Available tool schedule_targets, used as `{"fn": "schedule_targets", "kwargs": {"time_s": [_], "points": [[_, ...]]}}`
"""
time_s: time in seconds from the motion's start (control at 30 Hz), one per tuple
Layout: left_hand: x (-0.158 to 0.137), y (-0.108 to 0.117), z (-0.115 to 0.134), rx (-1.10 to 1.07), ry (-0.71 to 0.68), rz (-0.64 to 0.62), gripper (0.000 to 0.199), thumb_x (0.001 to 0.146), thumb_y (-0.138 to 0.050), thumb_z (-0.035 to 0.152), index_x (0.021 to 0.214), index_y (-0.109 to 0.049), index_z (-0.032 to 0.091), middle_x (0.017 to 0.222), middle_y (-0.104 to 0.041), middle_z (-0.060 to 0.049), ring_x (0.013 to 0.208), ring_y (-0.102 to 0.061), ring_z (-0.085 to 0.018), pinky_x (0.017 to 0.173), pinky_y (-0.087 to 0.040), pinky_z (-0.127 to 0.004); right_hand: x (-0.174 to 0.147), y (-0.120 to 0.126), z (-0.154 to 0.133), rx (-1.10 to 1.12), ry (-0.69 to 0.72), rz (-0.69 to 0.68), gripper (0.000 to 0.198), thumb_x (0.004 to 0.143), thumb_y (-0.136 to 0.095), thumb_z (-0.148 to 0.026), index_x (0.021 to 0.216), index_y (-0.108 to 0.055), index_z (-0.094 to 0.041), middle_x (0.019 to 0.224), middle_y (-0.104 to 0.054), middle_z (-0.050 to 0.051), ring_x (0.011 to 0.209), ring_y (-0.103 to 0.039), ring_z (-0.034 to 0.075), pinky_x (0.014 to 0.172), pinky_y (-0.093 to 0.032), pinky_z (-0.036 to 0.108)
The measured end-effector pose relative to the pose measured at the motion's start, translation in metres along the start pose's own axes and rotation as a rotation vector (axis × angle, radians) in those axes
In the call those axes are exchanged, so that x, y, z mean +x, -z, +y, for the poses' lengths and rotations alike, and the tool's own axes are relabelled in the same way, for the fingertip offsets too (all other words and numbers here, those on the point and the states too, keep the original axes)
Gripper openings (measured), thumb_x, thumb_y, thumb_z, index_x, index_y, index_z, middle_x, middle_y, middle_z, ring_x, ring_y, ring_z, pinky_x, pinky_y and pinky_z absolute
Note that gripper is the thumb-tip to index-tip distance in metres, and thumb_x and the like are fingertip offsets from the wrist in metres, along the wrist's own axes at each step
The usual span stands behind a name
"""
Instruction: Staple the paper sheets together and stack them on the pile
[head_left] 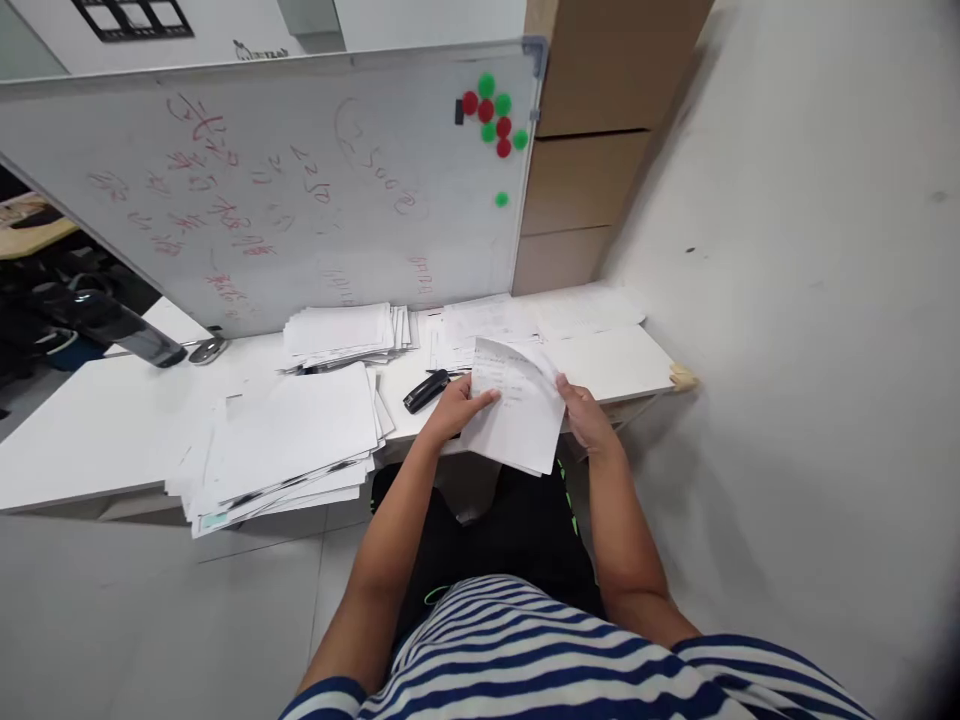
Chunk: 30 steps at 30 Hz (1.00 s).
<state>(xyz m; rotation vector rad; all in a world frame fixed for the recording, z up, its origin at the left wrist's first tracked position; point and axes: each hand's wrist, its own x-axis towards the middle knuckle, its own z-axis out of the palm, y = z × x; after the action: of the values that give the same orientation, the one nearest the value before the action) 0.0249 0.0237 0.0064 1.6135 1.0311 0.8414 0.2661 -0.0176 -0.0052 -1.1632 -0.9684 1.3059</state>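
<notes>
Between my two hands, over the table's front edge, I hold a few sheets of paper (pixel 510 425) with writing on the upper part. My left hand (pixel 456 408) grips their left side, thumb on top. At their right edge, my right hand (pixel 587 415) pinches the paper, and the top right corner curls. Just left of my left hand lies a black stapler (pixel 425 390) on the white table. Behind the held sheets are more papers (pixel 487 320), partly covered by them. The fingers under the paper are hidden.
A large paper stack (pixel 292 430) overhangs the table's front edge at left, with another stack (pixel 337 332) behind it. A whiteboard (pixel 337 200) with magnets stands along the back, beside cardboard boxes (pixel 585 180). A dark bottle (pixel 150 340) and a computer mouse (pixel 208 350) lie farther left.
</notes>
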Motion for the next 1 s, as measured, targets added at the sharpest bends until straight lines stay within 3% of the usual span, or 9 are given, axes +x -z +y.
{"fn": "schedule_targets", "kwargs": {"time_s": [0.07,0.13,0.2,0.3,0.47,0.63,0.8,1.0], "points": [[0.0,-0.003,0.003,-0.094,0.035,0.02,0.049,0.082,-0.07,0.055,0.117,-0.066,0.022,0.123,-0.071,-0.011,0.106,-0.068,-0.029,0.088,-0.056,-0.04,-0.006,-0.003,0.009,0.076,0.042,-0.003,0.076,0.076,-0.047,-0.088,0.099,-0.077,-0.022,0.095,-0.079,0.007,0.105,-0.071,0.028,0.09,-0.057,0.038],[0.001,-0.006,0.005,-0.131,0.009,0.145,0.047,0.081,-0.072,0.052,0.115,-0.068,0.022,0.124,-0.071,-0.01,0.109,-0.067,-0.029,0.091,-0.055,-0.041,-0.01,-0.009,0.021,0.147,0.089,-0.028,0.088,0.076,-0.033,-0.093,0.103,-0.075,-0.022,0.1,-0.078,0.008,0.111,-0.069,0.029,0.095,-0.055,0.04],[0.004,-0.007,0.008,-0.17,-0.028,0.246,0.045,0.08,-0.074,0.05,0.113,-0.068,0.021,0.121,-0.072,-0.01,0.111,-0.067,-0.028,0.095,-0.053,-0.042,-0.012,-0.018,0.031,0.138,0.126,-0.022,0.077,0.075,-0.048,-0.088,0.104,-0.075,-0.022,0.105,-0.077,0.008,0.111,-0.068,0.028,0.098,-0.053,0.042],[0.011,-0.008,0.014,-0.288,-0.093,0.318,0.043,0.076,-0.077,0.048,0.108,-0.069,0.019,0.113,-0.074,-0.009,0.106,-0.068,-0.026,0.096,-0.053,-0.042,-0.007,-0.03,0.036,0.06,0.205,0.076,0.052,0.074,-0.076,-0.062,0.107,-0.074,-0.022,0.111,-0.076,0.006,0.111,-0.067,0.027,0.101,-0.049,0.04],[0.022,-0.014,-0.001,-0.506,-0.107,0.311,0.048,0.07,-0.082,0.047,0.107,-0.069,0.018,0.116,-0.073,-0.01,0.112,-0.066,-0.027,0.101,-0.05,-0.043,0.012,-0.046,0.033,-0.02,0.276,0.223,0.046,0.08,-0.07,-0.056,0.107,-0.073,-0.019,0.101,-0.076,0.005,0.101,-0.067,0.024,0.089,-0.05,0.035],[0.009,-0.028,-0.034,-0.406,0.046,0.38,0.045,0.071,-0.08,0.047,0.102,-0.071,0.015,0.114,-0.074,-0.012,0.119,-0.062,-0.03,0.104,-0.047,-0.045,0.016,-0.062,0.058,-0.265,0.212,0.258,0.045,0.082,-0.06,-0.056,0.095,-0.073,-0.014,0.084,-0.073,0.004,0.086,-0.064,0.023,0.08,-0.05,0.033],[-0.004,-0.028,-0.031,-0.235,-0.087,0.364,0.036,0.083,-0.071,0.046,0.103,-0.073,0.017,0.117,-0.073,-0.01,0.117,-0.064,-0.028,0.104,-0.049,-0.043,0.011,-0.07,0.069,-0.261,0.306,0.343,0.044,0.088,-0.054,-0.054,0.106,-0.07,-0.017,0.102,-0.074,0.009,0.101,-0.065,0.025,0.091,-0.049,0.037],[-0.008,-0.029,-0.038,-0.284,0.062,0.49,0.041,0.082,-0.072,0.047,0.108,-0.072,0.016,0.121,-0.072,-0.011,0.127,-0.06,-0.03,0.111,-0.044,-0.047,0.006,-0.066,0.082,-0.292,0.215,0.313,0.037,0.084,-0.061,-0.052,0.098,-0.068,-0.018,0.093,-0.074,0.008,0.094,-0.066,0.025,0.094,-0.05,0.04]]}}
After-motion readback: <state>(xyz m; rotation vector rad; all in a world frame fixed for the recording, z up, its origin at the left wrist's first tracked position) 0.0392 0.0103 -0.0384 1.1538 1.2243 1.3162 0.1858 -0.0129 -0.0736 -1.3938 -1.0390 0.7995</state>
